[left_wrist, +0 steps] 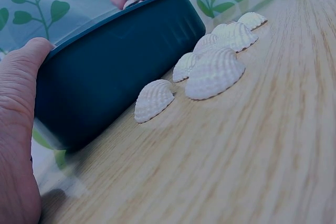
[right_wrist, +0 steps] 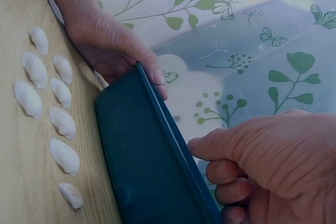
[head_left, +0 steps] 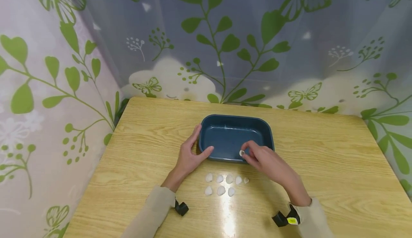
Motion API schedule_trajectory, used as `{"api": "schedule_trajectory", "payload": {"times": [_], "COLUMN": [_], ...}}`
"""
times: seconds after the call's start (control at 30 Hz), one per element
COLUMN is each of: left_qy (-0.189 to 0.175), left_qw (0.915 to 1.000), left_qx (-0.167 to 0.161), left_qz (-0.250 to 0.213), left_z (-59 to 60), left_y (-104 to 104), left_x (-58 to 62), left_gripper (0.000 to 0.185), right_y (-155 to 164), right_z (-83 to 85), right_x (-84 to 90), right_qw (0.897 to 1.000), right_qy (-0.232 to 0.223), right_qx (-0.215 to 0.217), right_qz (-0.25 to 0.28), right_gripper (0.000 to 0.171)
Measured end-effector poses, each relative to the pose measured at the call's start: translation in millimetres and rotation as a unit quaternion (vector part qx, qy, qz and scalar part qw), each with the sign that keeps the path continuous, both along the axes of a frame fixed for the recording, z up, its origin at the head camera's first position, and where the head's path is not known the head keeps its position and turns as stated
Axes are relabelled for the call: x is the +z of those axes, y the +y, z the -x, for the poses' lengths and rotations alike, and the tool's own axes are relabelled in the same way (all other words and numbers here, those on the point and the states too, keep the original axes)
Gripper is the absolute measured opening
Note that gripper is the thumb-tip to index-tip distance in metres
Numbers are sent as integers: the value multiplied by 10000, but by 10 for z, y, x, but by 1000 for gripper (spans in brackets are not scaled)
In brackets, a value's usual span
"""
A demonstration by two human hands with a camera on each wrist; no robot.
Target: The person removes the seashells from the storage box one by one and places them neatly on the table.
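A dark blue rectangular dish [head_left: 225, 138] stands on the table. My left hand [head_left: 190, 155] grips its left end, thumb at the near rim and fingers along the outer left side. Over the dish's near right part, my right hand [head_left: 265, 161] pinches a small white seashell [head_left: 241, 153] between thumb and index finger. In the left wrist view that seashell [left_wrist: 131, 3] shows just above the rim. In front of the dish lie ribbed white seashells in two rows: several in the far row [head_left: 229, 179], three in the near row [head_left: 221, 190].
The wood-grain table [head_left: 154, 130] reaches back to a curtain [head_left: 225, 52] printed with green leaves and butterflies. Another patterned curtain [head_left: 48, 88] hangs along the left side. A black strap with a small camera sits on each wrist.
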State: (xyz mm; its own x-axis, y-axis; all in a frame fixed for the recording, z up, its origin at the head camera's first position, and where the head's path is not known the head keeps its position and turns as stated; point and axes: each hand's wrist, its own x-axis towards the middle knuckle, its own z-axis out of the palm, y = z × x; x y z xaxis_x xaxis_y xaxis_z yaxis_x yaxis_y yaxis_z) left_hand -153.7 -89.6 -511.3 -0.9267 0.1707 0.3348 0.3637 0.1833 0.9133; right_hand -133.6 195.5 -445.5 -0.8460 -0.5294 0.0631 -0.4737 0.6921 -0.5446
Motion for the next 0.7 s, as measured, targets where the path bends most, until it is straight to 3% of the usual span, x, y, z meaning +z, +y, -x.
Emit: {"api": "schedule_trajectory", "payload": {"times": [0.27, 0.47, 0.7], "left_qy": [18, -29, -23], "left_qw": [10000, 10000, 10000], "left_qx": [-11, -15, -37], "left_qz": [-18, -40, -56], "left_z": [-6, -15, -6], "left_y": [11, 14, 9], "left_x": [10, 17, 10], "left_gripper": [84, 84, 83], "right_y": [61, 90, 167], "right_z": [-278, -539, -650], "right_x": [-10, -117, -290], "right_qw": [9995, 9990, 9985], "right_qy": [259, 317, 269], "right_qx": [-154, -230, -428], "right_qz": [85, 235, 207], "right_gripper": [17, 19, 21]}}
